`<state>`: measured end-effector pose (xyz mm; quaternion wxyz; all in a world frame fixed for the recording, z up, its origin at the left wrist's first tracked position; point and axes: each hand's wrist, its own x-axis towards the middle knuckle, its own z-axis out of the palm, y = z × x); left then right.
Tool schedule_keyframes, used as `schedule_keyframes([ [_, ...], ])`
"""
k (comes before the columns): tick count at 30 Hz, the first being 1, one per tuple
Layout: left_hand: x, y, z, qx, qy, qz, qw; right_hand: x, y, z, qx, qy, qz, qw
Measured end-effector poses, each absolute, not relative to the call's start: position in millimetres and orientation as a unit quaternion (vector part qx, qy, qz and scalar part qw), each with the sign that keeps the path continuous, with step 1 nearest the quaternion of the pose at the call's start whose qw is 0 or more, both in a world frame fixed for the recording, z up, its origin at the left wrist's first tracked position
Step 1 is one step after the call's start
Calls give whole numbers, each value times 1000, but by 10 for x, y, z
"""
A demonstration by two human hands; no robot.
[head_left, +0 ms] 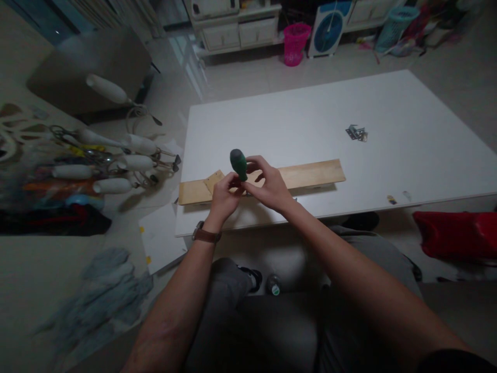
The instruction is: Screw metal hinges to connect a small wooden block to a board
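A long wooden plank lies near the front edge of a low white table. A small wooden piece rests on the plank's left end. My right hand is wrapped round the lower part of a green-handled screwdriver that stands upright over the plank. My left hand, with a brown watch on the wrist, is closed in a pinch at the base of the screwdriver. What the left fingers pinch is hidden.
Small metal brackets lie on the table to the right. White-handled tools are heaped on the floor at the left. A red bag sits at the right, a bottle between my knees, and a pink basket and fan stand behind.
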<state>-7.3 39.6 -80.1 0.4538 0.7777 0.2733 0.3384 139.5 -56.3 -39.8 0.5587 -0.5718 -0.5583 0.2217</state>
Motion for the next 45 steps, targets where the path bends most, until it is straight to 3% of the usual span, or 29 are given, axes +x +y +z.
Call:
schedule_keyframes([
  [10, -90, 388, -763, 771, 257, 315, 489, 1401, -542, -435, -562, -561, 230, 562],
  [19, -58, 376, -788, 786, 291, 341, 425, 1388, -544, -425, -577, -551, 219, 562],
  [30, -86, 390, -812, 770, 251, 327, 486, 1386, -553, -427, -563, -558, 225, 567],
  [40, -61, 354, -775, 803, 269, 344, 406, 1399, -524, -469, -579, -559, 208, 556],
  [45, -68, 350, -775, 788, 294, 341, 421, 1393, -542, -420, -585, -556, 212, 550],
])
